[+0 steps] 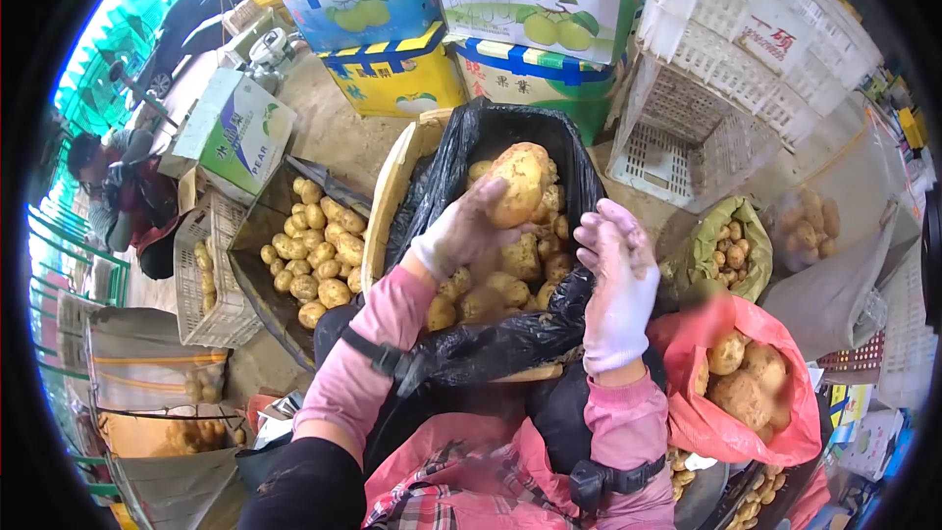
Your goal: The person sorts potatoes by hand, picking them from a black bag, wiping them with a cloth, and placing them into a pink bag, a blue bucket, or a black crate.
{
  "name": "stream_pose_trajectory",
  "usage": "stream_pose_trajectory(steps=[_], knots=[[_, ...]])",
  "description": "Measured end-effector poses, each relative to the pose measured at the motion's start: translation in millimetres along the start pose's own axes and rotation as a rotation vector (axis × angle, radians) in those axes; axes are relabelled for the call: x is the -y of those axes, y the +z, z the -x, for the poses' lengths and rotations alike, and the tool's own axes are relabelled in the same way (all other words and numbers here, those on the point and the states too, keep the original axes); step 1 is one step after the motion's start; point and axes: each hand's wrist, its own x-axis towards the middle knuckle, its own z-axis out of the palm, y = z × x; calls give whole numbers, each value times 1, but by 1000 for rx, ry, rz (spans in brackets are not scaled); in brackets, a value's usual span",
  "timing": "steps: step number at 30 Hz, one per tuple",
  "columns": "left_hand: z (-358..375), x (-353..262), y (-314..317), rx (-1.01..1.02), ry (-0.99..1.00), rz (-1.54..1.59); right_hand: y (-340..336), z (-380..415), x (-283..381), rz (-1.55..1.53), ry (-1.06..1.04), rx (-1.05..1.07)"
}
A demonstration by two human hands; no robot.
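Note:
My left hand (459, 236), in a pale soiled glove, grips a large yellow potato (522, 177) over a container lined with a black plastic bag (466, 353). Beneath it, more potatoes (505, 290) lie inside the lining. My right hand (620, 285), gloved too, is raised at the right rim of the bag with its fingers apart and nothing in it. Close to that wrist stands a red woven sack (800, 412) with large potatoes (751, 383) in its mouth.
Left is a dark sack of potatoes (314, 245) beside a white crate (221, 299). Pear boxes (535, 0) are stacked ahead, with white plastic crates (746, 49) to their right. A green sack (751, 260) holds small potatoes. Another person (123, 191) sits at far left.

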Motion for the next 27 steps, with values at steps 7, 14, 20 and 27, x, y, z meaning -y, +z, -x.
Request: stream_pose_trajectory(steps=[7,14,20,27], knots=[[60,-1,72,22,231,-455,-2,9,-4,155,-190,228],[63,-2,99,-94,277,-606,-11,12,12,-185,-149,325],[39,4,95,-110,589,-921,-18,5,16,-204,-172,401],[58,-5,113,56,15,-379,-23,-3,18,-167,-241,422]])
